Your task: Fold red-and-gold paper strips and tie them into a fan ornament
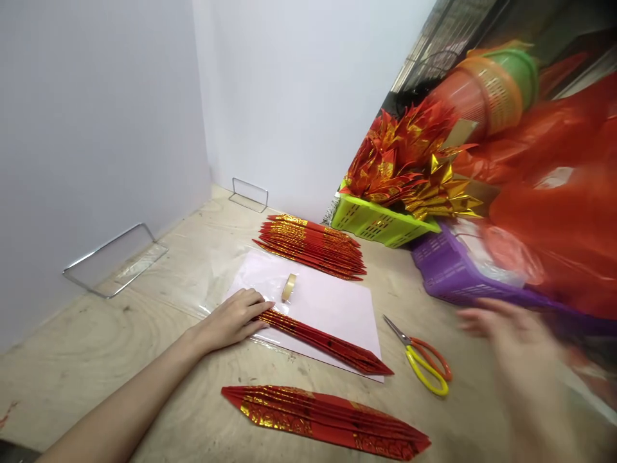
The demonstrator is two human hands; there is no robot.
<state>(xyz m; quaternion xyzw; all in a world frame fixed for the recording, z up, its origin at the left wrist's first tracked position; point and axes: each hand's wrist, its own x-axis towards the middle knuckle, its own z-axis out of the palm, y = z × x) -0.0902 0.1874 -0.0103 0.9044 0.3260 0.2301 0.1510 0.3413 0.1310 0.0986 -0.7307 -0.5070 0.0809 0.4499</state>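
My left hand [236, 319] closes on the left end of a narrow stack of folded red-and-gold paper [322, 339], which lies across a pale pink sheet [337, 302]. A small tape roll [288, 287] stands on the sheet just above the stack. My right hand [515, 341], blurred, is raised at the right with its fingers apart and nothing in them. Between it and the sheet lie scissors [424, 363] with orange and yellow handles. Another folded red piece [322, 421] rests near the front, and a larger pile [311, 247] lies behind the sheet.
A lime green basket [380, 222] holds red and gold folded paper shapes [409, 161]. Beside it is a purple basket [446, 270] with plastic bags. Wire stands [116, 260] are by the white wall panels. Red plastic [569, 212] and stacked baskets [496, 90] fill the right back.
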